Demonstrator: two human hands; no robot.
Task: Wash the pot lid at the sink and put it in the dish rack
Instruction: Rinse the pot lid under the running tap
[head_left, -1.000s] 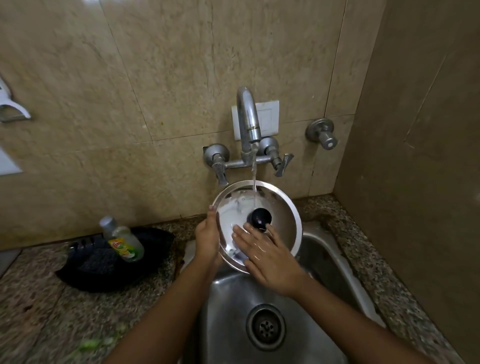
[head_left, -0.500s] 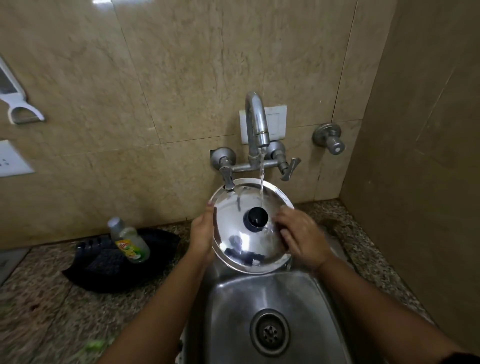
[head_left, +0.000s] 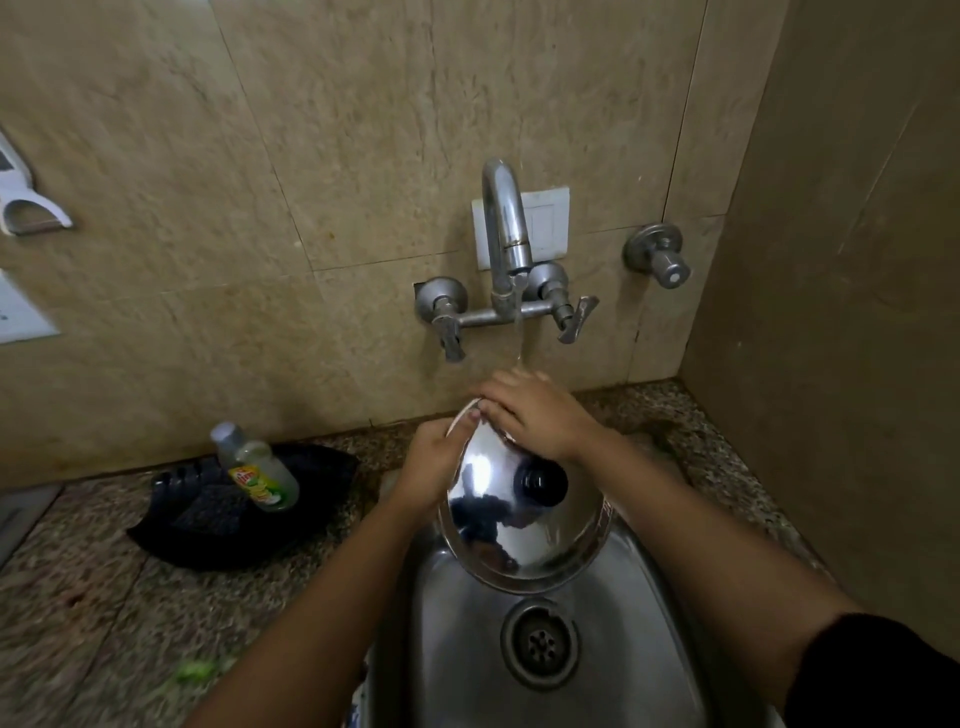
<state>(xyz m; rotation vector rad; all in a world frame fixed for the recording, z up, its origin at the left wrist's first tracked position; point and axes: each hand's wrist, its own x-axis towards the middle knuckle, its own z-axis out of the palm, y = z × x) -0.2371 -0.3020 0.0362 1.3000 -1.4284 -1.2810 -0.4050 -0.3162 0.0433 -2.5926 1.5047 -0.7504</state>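
The shiny steel pot lid (head_left: 498, 525) with a black knob (head_left: 543, 483) is held tilted over the steel sink (head_left: 457, 649). My left hand (head_left: 431, 467) grips its left rim. My right hand (head_left: 535, 413) lies across the lid's top edge, fingers on the rim, under the thin stream of water from the tap (head_left: 506, 234). No dish rack is in view.
A dish soap bottle (head_left: 257, 467) rests on a black tray (head_left: 244, 509) on the granite counter left of the sink. Two tap handles (head_left: 449, 322) (head_left: 571, 312) and a separate wall valve (head_left: 660, 254) sit on the tiled wall. A side wall stands close on the right.
The lid has tipped further toward me and dropped lower. My right hand slid from the lid's right side up to its top rim. The foam seen a second ago is gone.
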